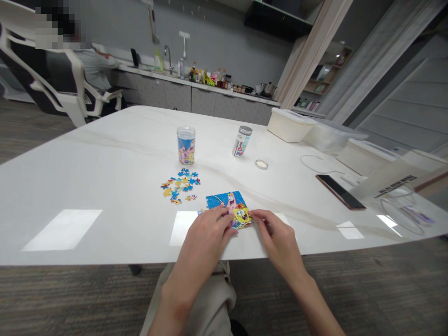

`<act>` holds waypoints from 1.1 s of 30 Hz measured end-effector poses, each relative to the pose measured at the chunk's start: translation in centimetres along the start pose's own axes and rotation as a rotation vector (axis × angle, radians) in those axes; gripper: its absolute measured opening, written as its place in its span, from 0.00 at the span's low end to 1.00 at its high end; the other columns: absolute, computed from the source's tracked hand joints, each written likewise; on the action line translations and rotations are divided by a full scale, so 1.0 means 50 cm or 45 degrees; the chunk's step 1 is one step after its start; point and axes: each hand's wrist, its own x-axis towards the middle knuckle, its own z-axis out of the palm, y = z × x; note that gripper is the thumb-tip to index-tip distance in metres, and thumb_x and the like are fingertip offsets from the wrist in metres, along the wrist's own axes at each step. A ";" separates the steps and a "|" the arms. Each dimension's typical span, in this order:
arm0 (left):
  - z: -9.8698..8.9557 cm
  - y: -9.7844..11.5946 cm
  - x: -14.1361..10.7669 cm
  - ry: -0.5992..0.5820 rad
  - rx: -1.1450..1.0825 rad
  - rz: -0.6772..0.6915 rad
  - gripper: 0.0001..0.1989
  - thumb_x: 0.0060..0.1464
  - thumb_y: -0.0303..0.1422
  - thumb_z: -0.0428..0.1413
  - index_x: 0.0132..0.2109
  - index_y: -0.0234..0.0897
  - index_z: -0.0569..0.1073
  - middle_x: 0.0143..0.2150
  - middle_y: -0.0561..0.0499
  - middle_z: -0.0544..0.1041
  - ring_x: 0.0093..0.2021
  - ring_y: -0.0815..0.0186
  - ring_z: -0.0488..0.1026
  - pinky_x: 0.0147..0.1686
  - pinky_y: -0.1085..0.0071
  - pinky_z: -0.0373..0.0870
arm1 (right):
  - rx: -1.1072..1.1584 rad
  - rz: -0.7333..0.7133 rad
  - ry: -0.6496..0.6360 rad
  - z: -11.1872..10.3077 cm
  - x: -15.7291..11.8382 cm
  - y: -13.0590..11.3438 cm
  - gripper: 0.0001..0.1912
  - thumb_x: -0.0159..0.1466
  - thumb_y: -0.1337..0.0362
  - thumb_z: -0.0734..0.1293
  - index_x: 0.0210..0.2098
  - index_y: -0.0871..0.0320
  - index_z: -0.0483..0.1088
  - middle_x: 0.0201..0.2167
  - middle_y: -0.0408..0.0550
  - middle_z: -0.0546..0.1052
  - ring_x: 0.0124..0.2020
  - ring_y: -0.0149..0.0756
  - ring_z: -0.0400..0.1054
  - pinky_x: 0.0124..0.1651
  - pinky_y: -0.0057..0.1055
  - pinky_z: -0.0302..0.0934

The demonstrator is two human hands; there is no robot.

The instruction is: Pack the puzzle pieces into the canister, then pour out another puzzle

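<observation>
A partly joined cartoon puzzle (231, 199) lies flat near the table's front edge. My left hand (210, 231) rests over its lower left part with fingers apart, the fingertips touching its surface. At the puzzle's right edge, the thumb and forefinger of my right hand (276, 235) are pressed together; whether a piece is between them is too small to tell. A pile of loose puzzle pieces (182, 183) lies to the upper left, with one joined bit (191, 198) beside it. Behind the pile stands a clear jar (186, 145) with a cartoon label.
A second jar (241, 141) with a grey lid stands behind the puzzle, near a round lid (261, 164). On the right are a phone (340, 192), cables, a paper bag (395, 182) and plastic boxes (290, 125). A person (94, 67) sits at the back left.
</observation>
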 end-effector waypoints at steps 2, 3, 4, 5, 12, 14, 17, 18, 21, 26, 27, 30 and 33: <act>0.000 0.002 0.001 -0.013 0.025 0.046 0.09 0.59 0.30 0.56 0.47 0.38 0.74 0.52 0.46 0.77 0.53 0.58 0.72 0.54 0.57 0.70 | 0.023 0.001 0.019 0.000 0.000 0.000 0.10 0.68 0.64 0.59 0.43 0.55 0.71 0.41 0.49 0.79 0.42 0.38 0.74 0.45 0.34 0.69; 0.000 0.002 0.001 -0.007 0.036 0.071 0.09 0.59 0.30 0.56 0.47 0.37 0.75 0.51 0.46 0.77 0.53 0.58 0.73 0.54 0.57 0.71 | 0.038 0.020 0.040 0.000 0.001 0.000 0.10 0.68 0.63 0.59 0.42 0.55 0.71 0.40 0.49 0.79 0.41 0.38 0.75 0.43 0.34 0.70; 0.000 0.002 0.002 0.002 0.047 0.089 0.08 0.60 0.29 0.55 0.47 0.37 0.75 0.51 0.46 0.77 0.53 0.58 0.73 0.54 0.57 0.71 | 0.056 0.054 0.073 0.000 0.001 0.000 0.09 0.67 0.62 0.60 0.42 0.55 0.71 0.40 0.49 0.80 0.40 0.38 0.75 0.42 0.34 0.70; 0.000 0.002 0.002 0.017 0.055 0.100 0.08 0.60 0.29 0.55 0.47 0.37 0.75 0.51 0.46 0.77 0.53 0.58 0.73 0.53 0.57 0.71 | 0.080 0.103 0.118 0.000 0.002 0.001 0.09 0.67 0.61 0.60 0.41 0.55 0.70 0.39 0.50 0.80 0.39 0.38 0.76 0.41 0.34 0.71; 0.000 -0.002 0.001 0.072 0.091 0.058 0.10 0.64 0.27 0.49 0.46 0.35 0.74 0.47 0.45 0.79 0.49 0.60 0.75 0.49 0.60 0.73 | 0.143 0.253 0.244 -0.001 0.003 0.004 0.10 0.67 0.60 0.60 0.42 0.56 0.70 0.40 0.49 0.80 0.37 0.38 0.77 0.40 0.35 0.71; 0.000 0.000 0.001 0.073 0.091 0.022 0.10 0.64 0.26 0.48 0.46 0.35 0.72 0.46 0.45 0.78 0.47 0.60 0.75 0.47 0.60 0.74 | 0.022 0.121 0.174 0.000 0.004 0.004 0.10 0.66 0.63 0.60 0.42 0.55 0.72 0.42 0.49 0.80 0.43 0.39 0.75 0.47 0.39 0.70; -0.001 0.003 0.000 0.068 0.066 -0.046 0.10 0.64 0.25 0.46 0.46 0.36 0.71 0.44 0.46 0.78 0.44 0.61 0.76 0.44 0.61 0.74 | -0.109 -0.061 0.090 0.002 0.007 0.005 0.12 0.64 0.68 0.61 0.44 0.54 0.73 0.45 0.49 0.79 0.48 0.40 0.73 0.53 0.41 0.66; -0.001 0.004 0.000 0.067 0.051 -0.076 0.10 0.64 0.25 0.45 0.46 0.37 0.70 0.43 0.47 0.78 0.42 0.61 0.76 0.43 0.62 0.74 | -0.120 -0.093 0.079 0.003 0.008 0.006 0.13 0.64 0.69 0.60 0.45 0.54 0.72 0.46 0.49 0.78 0.49 0.40 0.72 0.54 0.41 0.66; -0.003 0.005 0.002 0.076 0.001 -0.133 0.10 0.63 0.24 0.45 0.47 0.38 0.68 0.40 0.49 0.77 0.39 0.63 0.76 0.41 0.64 0.74 | -0.104 -0.108 0.086 0.002 0.011 0.006 0.13 0.63 0.71 0.60 0.44 0.55 0.71 0.45 0.50 0.77 0.48 0.39 0.71 0.52 0.39 0.67; -0.009 0.005 0.002 0.073 -0.059 -0.069 0.08 0.61 0.27 0.51 0.47 0.38 0.69 0.43 0.48 0.77 0.43 0.60 0.75 0.43 0.63 0.73 | -0.134 -0.011 0.179 0.002 0.012 0.007 0.09 0.62 0.69 0.61 0.41 0.56 0.70 0.41 0.51 0.75 0.44 0.40 0.71 0.46 0.39 0.68; -0.009 0.004 0.002 0.071 -0.068 -0.059 0.08 0.60 0.27 0.52 0.47 0.38 0.69 0.44 0.48 0.76 0.44 0.60 0.75 0.43 0.62 0.73 | -0.175 0.005 0.196 0.003 0.012 0.009 0.10 0.62 0.68 0.62 0.42 0.56 0.71 0.44 0.53 0.74 0.46 0.42 0.70 0.49 0.41 0.67; -0.007 0.000 0.001 0.084 -0.089 -0.054 0.09 0.60 0.25 0.52 0.47 0.38 0.70 0.44 0.48 0.76 0.44 0.61 0.74 0.44 0.63 0.73 | -0.309 0.024 0.164 0.009 0.012 0.017 0.14 0.63 0.65 0.62 0.48 0.57 0.71 0.52 0.56 0.73 0.54 0.47 0.66 0.56 0.49 0.62; -0.005 -0.004 0.000 0.095 -0.112 -0.049 0.08 0.60 0.24 0.51 0.44 0.38 0.71 0.41 0.50 0.76 0.42 0.62 0.73 0.43 0.63 0.72 | -0.353 0.010 0.067 0.012 0.011 0.023 0.17 0.65 0.64 0.61 0.52 0.57 0.70 0.52 0.54 0.75 0.55 0.46 0.66 0.58 0.50 0.59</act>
